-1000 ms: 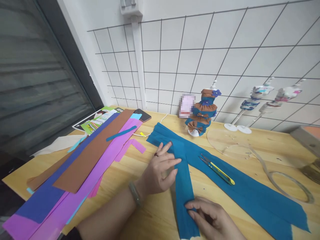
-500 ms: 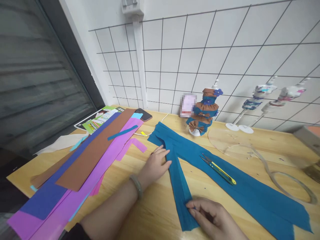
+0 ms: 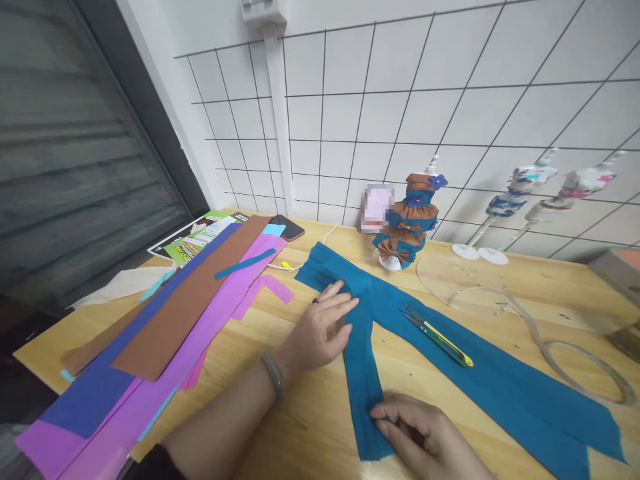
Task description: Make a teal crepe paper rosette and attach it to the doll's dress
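Wooden tbl (image 3: 300, 427), under wide teal crepe strip (image 3: 520, 387). Left of wide strip, apart: purple crepe strip (image 3: 213, 321), brown crepe strip (image 3: 200, 293) atop. Overlapping wide strip's L end, then angling nearer: narrow teal crepe strip (image 3: 363, 370). Just beyond wide strip: mini dress form (image 3: 407, 223), brown/teal ruffles. With L hand (image 3: 317, 333), nearside of wide strip's L end: resting loosely spread fingers on narrow strip. With R hand (image 3: 425, 429), nearside of wide strip: pinching narrow strip's R edge nr bottom, thumb + index. On wide strip: yellow/green thread snips (image 3: 443, 338).

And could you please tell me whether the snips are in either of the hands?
No, the snips lie on the long teal strip.
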### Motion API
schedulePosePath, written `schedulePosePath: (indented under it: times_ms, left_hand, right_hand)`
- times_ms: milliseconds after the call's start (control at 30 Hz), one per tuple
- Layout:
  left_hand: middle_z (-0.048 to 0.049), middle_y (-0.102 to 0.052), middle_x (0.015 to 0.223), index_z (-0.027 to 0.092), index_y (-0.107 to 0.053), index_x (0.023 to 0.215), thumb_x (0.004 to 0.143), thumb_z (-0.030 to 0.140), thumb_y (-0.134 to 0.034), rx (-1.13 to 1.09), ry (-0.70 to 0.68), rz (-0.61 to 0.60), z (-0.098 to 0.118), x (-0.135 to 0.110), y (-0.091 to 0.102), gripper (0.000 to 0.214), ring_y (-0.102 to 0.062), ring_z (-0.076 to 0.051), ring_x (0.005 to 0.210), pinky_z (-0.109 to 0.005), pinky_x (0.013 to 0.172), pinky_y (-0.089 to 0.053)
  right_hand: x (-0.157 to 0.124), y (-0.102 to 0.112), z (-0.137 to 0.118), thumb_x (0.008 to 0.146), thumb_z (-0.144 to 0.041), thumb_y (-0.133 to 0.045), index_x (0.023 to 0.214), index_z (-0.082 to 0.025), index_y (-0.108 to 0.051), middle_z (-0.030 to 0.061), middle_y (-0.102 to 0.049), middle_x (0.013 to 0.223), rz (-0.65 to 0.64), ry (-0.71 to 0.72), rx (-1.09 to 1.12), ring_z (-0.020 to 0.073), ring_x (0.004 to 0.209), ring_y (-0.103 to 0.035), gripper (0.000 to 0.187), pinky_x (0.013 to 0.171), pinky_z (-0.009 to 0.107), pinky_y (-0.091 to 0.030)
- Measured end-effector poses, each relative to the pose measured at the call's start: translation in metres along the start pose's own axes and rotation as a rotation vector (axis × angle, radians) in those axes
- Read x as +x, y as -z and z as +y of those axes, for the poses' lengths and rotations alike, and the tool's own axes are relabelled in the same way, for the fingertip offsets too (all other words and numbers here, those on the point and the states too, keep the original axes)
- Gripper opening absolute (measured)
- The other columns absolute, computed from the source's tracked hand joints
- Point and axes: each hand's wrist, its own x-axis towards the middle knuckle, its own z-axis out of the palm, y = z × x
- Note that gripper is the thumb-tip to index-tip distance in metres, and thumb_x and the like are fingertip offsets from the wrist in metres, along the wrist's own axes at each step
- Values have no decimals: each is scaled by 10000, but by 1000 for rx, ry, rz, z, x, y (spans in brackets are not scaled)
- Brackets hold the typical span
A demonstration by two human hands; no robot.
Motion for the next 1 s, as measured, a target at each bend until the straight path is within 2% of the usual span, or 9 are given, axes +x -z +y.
schedulePosePath:
  times_ms: [200, 300, 367, 467, 533, 600, 667, 767, 1000]
  left_hand:
    - [-130, -334, 1399, 170, -399, 1301, 789, 326, -543, 187, 351, -139, -17, -4, 0, 554, -215, -273, 1325, -482, 1045, -278]
    - [-117, -292, 1422, 193, -358, 1326, 796, 348, -535, 246, 408, -164, -17, -8, -1, 579, -181, -273, 1334, -487, 1049, -266]
    - [-107, -322, 1409, 197, -379, 1312, 813, 335, -516, 253, 347, -132, -12, -8, -1, 536, -204, -256, 1328, -464, 1051, -273]
    - [-99, -472, 1302, 177, -486, 1220, 835, 327, -495, 166, 128, -139, 2, -7, -1, 414, -343, -219, 1259, -408, 1037, -310]
    - [-94, -588, 1164, 153, -558, 1129, 837, 340, -498, 54, -29, -213, 12, -6, -3, 353, -469, -197, 1140, -364, 995, -361]
    - [-83, -652, 1038, 131, -595, 1070, 830, 356, -510, -25, -109, -316, 21, -7, -5, 340, -537, -186, 1019, -329, 928, -408]
    - [-66, -672, 977, 138, -622, 1016, 811, 393, -532, -33, -132, -411, 25, -8, -8, 340, -546, -195, 968, -328, 886, -417]
    - [-44, -651, 1035, 173, -652, 918, 761, 464, -574, 23, -125, -491, 25, -11, -11, 339, -507, -223, 1010, -343, 878, -394]
    - [-34, -621, 1081, 202, -654, 894, 728, 548, -563, 22, -103, -484, 22, -14, -11, 394, -472, -214, 1037, -325, 885, -359]
  right_hand:
    - [0, -4, 8, 871, -380, -421, 847, -223, -629, 25, -624, 770, 49, -7, 9, 155, 716, -579, 262, 654, 231, -442]
    - [3, -6, 10, 849, -401, -447, 842, -214, -642, 27, -609, 742, 104, -40, 55, 148, 654, -560, 270, 596, 229, -437]
    - [4, -6, 8, 839, -425, -450, 830, -197, -642, 17, -578, 681, 118, -88, 112, 130, 573, -530, 299, 537, 224, -424]
    - [4, -4, 4, 819, -471, -454, 839, -171, -629, -18, -511, 567, 119, -185, 217, 101, 470, -468, 348, 475, 213, -399]
    - [4, -2, 2, 797, -502, -466, 874, -156, -617, -34, -487, 515, 132, -256, 274, 90, 431, -437, 386, 431, 204, -375]
    - [5, -2, 2, 785, -518, -472, 901, -146, -606, -41, -482, 490, 138, -299, 309, 83, 409, -417, 413, 397, 194, -353]
    - [6, -2, 3, 784, -517, -472, 903, -146, -603, -43, -487, 480, 143, -312, 324, 76, 394, -404, 411, 378, 187, -345]
    - [6, -2, 6, 774, -495, -492, 908, -151, -599, -44, -506, 468, 161, -330, 322, 70, 365, -393, 384, 353, 182, -352]
    - [4, -1, 2, 698, -429, -593, 868, -154, -608, -65, -500, 403, 227, -392, 361, 55, 325, -388, 324, 308, 151, -329]
